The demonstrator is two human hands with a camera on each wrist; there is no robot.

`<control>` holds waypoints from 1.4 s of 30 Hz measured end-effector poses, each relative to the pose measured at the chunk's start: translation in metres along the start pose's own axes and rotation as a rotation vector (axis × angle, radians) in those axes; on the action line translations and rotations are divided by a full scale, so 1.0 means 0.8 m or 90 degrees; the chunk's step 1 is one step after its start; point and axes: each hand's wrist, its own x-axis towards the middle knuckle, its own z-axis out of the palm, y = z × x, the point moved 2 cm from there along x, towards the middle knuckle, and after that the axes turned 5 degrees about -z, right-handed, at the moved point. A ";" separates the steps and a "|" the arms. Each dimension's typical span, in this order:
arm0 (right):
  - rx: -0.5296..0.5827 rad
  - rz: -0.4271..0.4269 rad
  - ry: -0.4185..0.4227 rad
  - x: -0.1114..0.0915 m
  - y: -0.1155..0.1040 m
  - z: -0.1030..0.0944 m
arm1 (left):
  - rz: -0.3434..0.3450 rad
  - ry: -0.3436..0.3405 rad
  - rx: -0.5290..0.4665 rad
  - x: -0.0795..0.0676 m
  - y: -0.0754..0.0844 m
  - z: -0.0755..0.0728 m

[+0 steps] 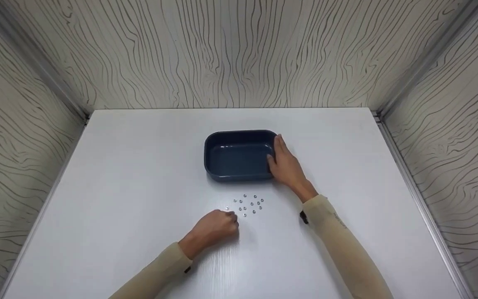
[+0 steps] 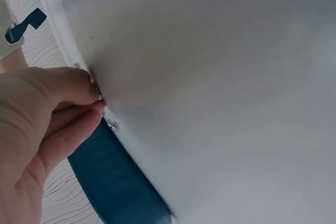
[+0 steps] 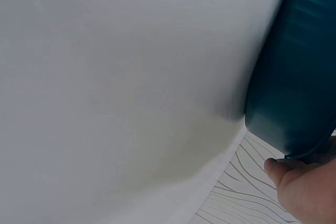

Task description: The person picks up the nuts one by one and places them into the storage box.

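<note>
A deep blue rectangular dish (image 1: 241, 178) with rounded corners stands upright on the white table. My right hand (image 1: 286, 166) grips its right side, thumb over the rim and fingers along the outer wall; the right wrist view shows the dish (image 3: 294, 87) with that hand (image 3: 310, 182) at its edge. Several small silver metal nuts (image 1: 252, 204) lie scattered in front of the dish. Just left of them, my left hand (image 1: 218, 226) is low at the tabletop. In the left wrist view its thumb and fingertips (image 2: 94, 119) pinch a tiny shiny nut (image 2: 99, 97), mostly hidden.
The white table (image 1: 139, 166) is bounded by wood-grain patterned panels (image 1: 222, 54) at the back and both sides. Metal rails (image 1: 421, 216) run along its side edges. Dark straps show at both sleeve cuffs.
</note>
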 end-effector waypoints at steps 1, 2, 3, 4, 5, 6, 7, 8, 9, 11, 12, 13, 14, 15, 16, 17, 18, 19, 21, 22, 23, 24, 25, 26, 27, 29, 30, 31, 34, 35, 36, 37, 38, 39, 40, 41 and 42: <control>-0.001 -0.001 0.001 0.000 0.000 0.000 | 0.000 -0.008 -0.006 0.000 0.000 -0.002; -0.002 -0.001 0.000 0.000 0.001 0.001 | 0.000 -0.015 -0.011 0.001 -0.001 -0.003; -0.002 -0.002 0.001 0.000 0.001 0.001 | -0.001 -0.020 -0.014 0.001 -0.001 -0.004; -0.003 -0.003 0.001 0.000 0.001 0.001 | -0.003 -0.024 -0.016 0.002 -0.002 -0.004; -0.002 -0.003 0.001 0.000 0.001 0.001 | -0.006 -0.025 -0.018 0.003 -0.003 -0.005; 0.000 -0.002 0.000 0.000 0.001 0.001 | -0.009 -0.026 -0.020 0.004 -0.003 -0.006; 0.000 -0.002 -0.002 0.000 0.001 0.001 | -0.011 -0.025 -0.019 0.005 -0.004 -0.006; 0.002 -0.001 -0.004 0.000 0.002 0.001 | -0.012 -0.023 -0.017 0.006 -0.004 -0.005; 0.002 -0.002 -0.005 0.000 0.002 0.001 | -0.013 -0.020 -0.015 0.007 -0.004 -0.005; 0.005 -0.002 -0.006 0.001 0.003 0.001 | -0.012 -0.013 -0.016 0.009 -0.005 -0.006; 0.004 -0.003 -0.007 0.001 0.004 0.001 | -0.010 -0.009 -0.017 0.009 -0.004 -0.006; 0.003 -0.004 -0.006 0.001 0.004 0.001 | -0.009 -0.005 -0.016 0.010 -0.005 -0.005; 0.002 -0.006 -0.005 0.002 0.004 0.001 | -0.008 -0.001 -0.015 0.010 -0.005 -0.005; 0.002 -0.008 -0.003 0.002 0.004 0.001 | -0.007 0.002 -0.015 0.010 -0.005 -0.005; 0.000 -0.010 -0.002 0.002 0.004 0.001 | -0.007 0.004 -0.015 0.010 -0.005 -0.005; -0.001 -0.009 -0.002 0.002 0.004 0.001 | -0.008 0.006 -0.014 0.010 -0.005 -0.004; -0.001 -0.010 -0.001 0.002 0.004 0.000 | -0.007 0.007 -0.014 0.011 -0.005 -0.004; -0.001 -0.010 0.000 0.002 0.003 0.001 | -0.007 0.008 -0.012 0.011 -0.004 -0.003; -0.002 -0.011 0.001 0.001 0.003 0.001 | -0.006 0.007 -0.008 0.011 -0.003 -0.002; -0.003 -0.011 0.001 0.001 0.003 0.001 | -0.005 0.007 -0.006 0.011 -0.003 -0.002; -0.003 -0.011 0.001 0.001 0.003 0.001 | -0.005 0.007 -0.004 0.011 -0.002 -0.001; -0.003 -0.012 0.003 0.001 0.003 0.002 | -0.005 0.008 -0.001 0.011 -0.002 -0.001; -0.004 -0.012 0.003 0.000 0.003 0.002 | -0.005 0.008 0.002 0.011 -0.001 -0.001; -0.005 -0.012 0.004 0.000 0.003 0.002 | -0.004 0.007 0.004 0.012 0.000 -0.001; -0.005 -0.012 0.004 0.000 0.002 0.002 | -0.004 0.007 0.007 0.012 0.000 -0.001; -0.002 -0.012 0.006 0.000 0.002 0.001 | -0.002 0.007 0.011 0.012 0.001 0.000; 0.000 -0.012 0.006 0.000 0.003 0.001 | 0.000 0.007 0.016 0.012 0.002 0.000; 0.001 -0.012 0.006 0.001 0.003 0.001 | 0.003 0.006 0.019 0.012 0.003 0.000; 0.006 -0.012 0.008 0.001 0.003 0.001 | 0.011 0.006 0.032 0.012 0.004 -0.001; 0.005 -0.012 0.009 0.001 0.004 0.001 | 0.014 0.005 0.038 0.012 0.005 -0.001; 0.005 -0.013 0.010 0.001 0.004 0.001 | 0.018 0.005 0.043 0.011 0.005 -0.001; 0.004 -0.013 0.010 0.001 0.004 0.001 | 0.021 0.003 0.046 0.011 0.005 -0.001; 0.002 -0.013 0.011 0.001 0.004 0.002 | 0.024 0.000 0.046 0.010 0.005 -0.001; 0.000 -0.014 0.012 0.001 0.004 0.002 | 0.027 -0.004 0.047 0.010 0.005 -0.001; -0.002 -0.014 0.012 0.001 0.004 0.002 | 0.028 -0.008 0.044 0.009 0.005 -0.002; -0.002 -0.015 0.013 0.001 0.003 0.002 | 0.026 -0.010 0.040 0.008 0.006 -0.003; -0.002 -0.015 0.013 0.001 0.003 0.002 | 0.025 -0.009 0.037 0.007 0.006 -0.003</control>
